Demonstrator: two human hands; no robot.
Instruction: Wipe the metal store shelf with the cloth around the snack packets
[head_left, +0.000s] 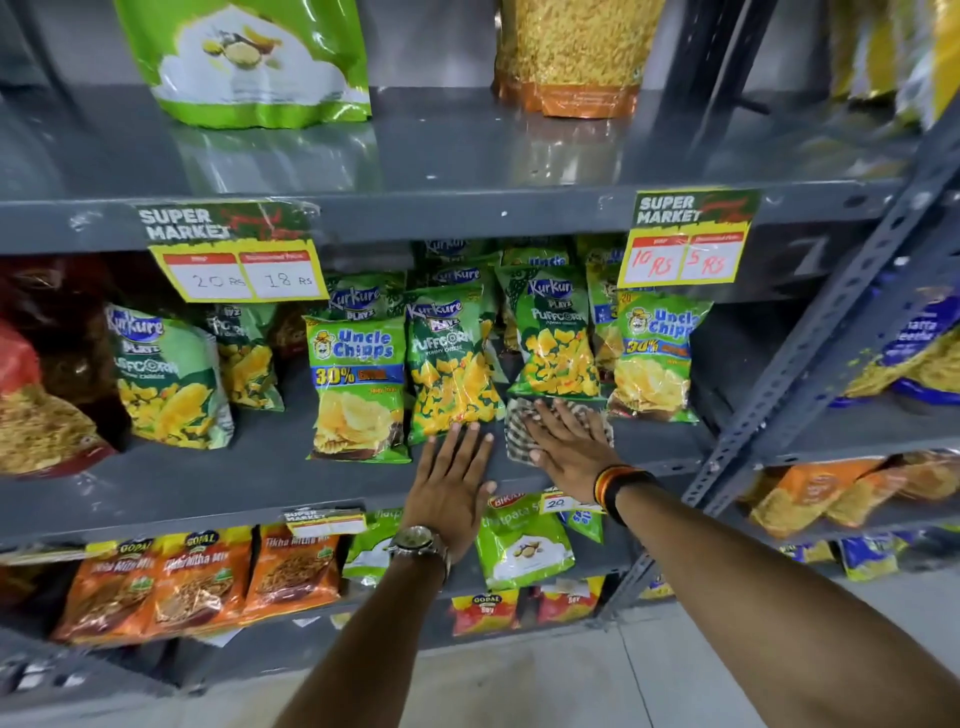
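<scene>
1. My right hand lies flat, fingers spread, pressing the checked cloth onto the grey metal shelf — not clenched round it, just pinning it under the palm. The cloth sits at the shelf's front strip, directly below a Puffcorn packet and touching its lower edge.
2. My left hand is open and empty, flat on the shelf just left of the cloth, fingertips against the base of another Puffcorn packet.
3. The bare strip runs left to right along the front edge, so I judge the next stroke should follow that long axis. The right hand is the one on the cloth and does the wiping.
4. To the right, an Uncle Chipps packet stands close — little open shelf before the cloth meets it. To the left, my own left hand blocks the way, then a second Uncle Chipps packet.
5. The packets stand loosely and lean; I expect a careless push would topple them backward.
</scene>
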